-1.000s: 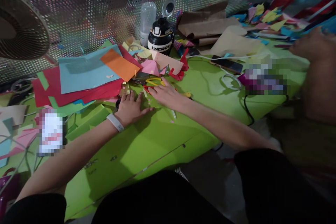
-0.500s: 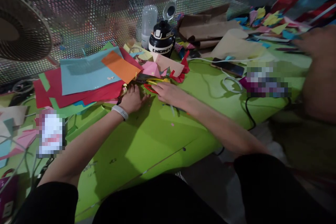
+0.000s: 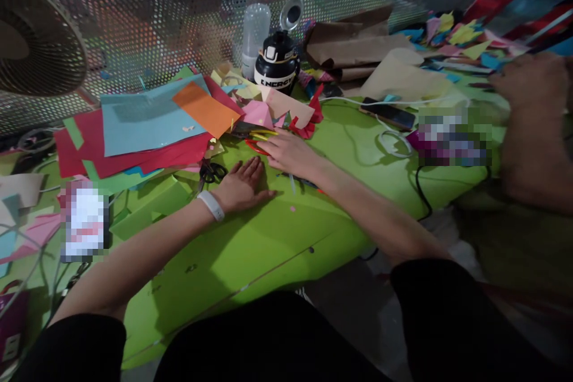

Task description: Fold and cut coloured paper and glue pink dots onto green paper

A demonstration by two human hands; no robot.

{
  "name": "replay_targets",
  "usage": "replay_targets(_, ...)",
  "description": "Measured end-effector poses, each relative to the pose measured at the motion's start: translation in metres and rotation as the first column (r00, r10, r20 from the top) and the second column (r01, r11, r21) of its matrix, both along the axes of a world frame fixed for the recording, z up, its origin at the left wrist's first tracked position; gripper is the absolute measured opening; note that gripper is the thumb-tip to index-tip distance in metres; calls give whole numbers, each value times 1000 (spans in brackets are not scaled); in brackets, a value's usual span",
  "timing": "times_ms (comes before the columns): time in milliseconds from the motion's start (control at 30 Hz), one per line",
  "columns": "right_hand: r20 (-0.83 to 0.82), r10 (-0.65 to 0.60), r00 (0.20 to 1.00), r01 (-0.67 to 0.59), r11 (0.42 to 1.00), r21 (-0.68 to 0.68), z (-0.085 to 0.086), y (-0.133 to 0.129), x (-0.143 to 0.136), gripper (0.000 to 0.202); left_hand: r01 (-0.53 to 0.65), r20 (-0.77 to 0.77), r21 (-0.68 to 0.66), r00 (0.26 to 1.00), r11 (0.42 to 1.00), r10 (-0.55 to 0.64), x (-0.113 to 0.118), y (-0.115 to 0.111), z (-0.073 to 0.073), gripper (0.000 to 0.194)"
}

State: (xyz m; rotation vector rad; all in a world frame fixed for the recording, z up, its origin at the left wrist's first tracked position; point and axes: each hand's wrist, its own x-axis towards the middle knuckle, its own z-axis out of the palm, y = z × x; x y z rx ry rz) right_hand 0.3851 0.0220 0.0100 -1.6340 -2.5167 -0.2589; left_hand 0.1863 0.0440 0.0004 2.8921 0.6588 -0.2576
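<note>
My left hand lies flat on the green tabletop with its fingers stretched out and nothing in them. Left of its fingers are black-handled scissors. My right hand is palm down, its fingers reaching over a red item and a yellow item; both are partly covered, so I cannot make out their kind. Thin grey pieces show below that hand. Beyond both hands lie paper sheets: red, light blue and orange.
A black-and-white bottle with its lid up stands at the back beside a clear container. A fan is at the far left. A phone and white cable lie rightward. Another person's hand is at the right.
My left hand has moved right and toward me, away from the paper pile, uncovering the black scissors. My right hand has stayed almost in place.
</note>
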Motion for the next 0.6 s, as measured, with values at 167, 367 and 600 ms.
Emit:
replay_targets(167,50,-5,999,8,998,-67,0,-9,-9,36,74,13,-19,997,997,-74,-48,-38,8,87)
replay_targets(367,18,2,1000,1,986,-167,-8,-37,-39,51,32,82,38,996,999,-35,-96,-62,11,91)
replay_targets(600,-7,38,999,-38,940,-338,-17,-62,-68,54,34,145,84,988,996,-46,-123,-75,5,87)
